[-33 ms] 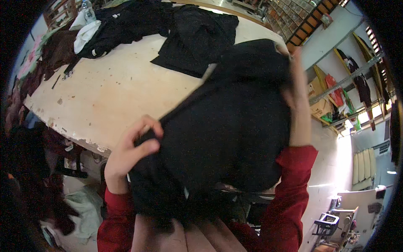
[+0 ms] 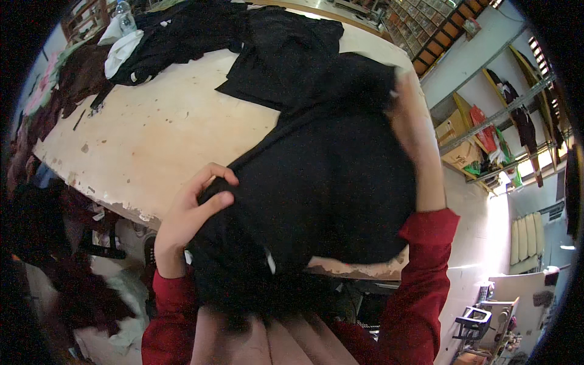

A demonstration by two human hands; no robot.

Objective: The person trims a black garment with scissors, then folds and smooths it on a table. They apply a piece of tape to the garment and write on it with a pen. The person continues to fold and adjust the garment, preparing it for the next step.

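Observation:
A large piece of black cloth, apparently a garment [image 2: 328,176], spreads over the near part of a pale worktable [image 2: 164,134] and drapes down its front edge toward my lap. My left hand [image 2: 185,222] pinches its left edge, thumb and forefinger curled around a fold. At the far right corner of the cloth is my right hand [image 2: 410,125], which seems closed on the edge, though motion blurs its fingers. A small white tag [image 2: 270,261] shows low on the cloth. Just beyond, another black garment [image 2: 283,58] lies flat, partly overlapped by the near one.
More dark clothes [image 2: 188,36], a white cloth [image 2: 123,53] and a clear plastic bottle [image 2: 125,18] line the far left. Brown fabric [image 2: 85,67] hangs over the table's left side. Shelving [image 2: 496,131] with bags and boxes stands on the right, a chair [image 2: 473,325] lower down.
My right hand has moved a little left and down together with the cloth's far right corner. More of the table's front edge shows below the cloth. The left hand stays nearly in place.

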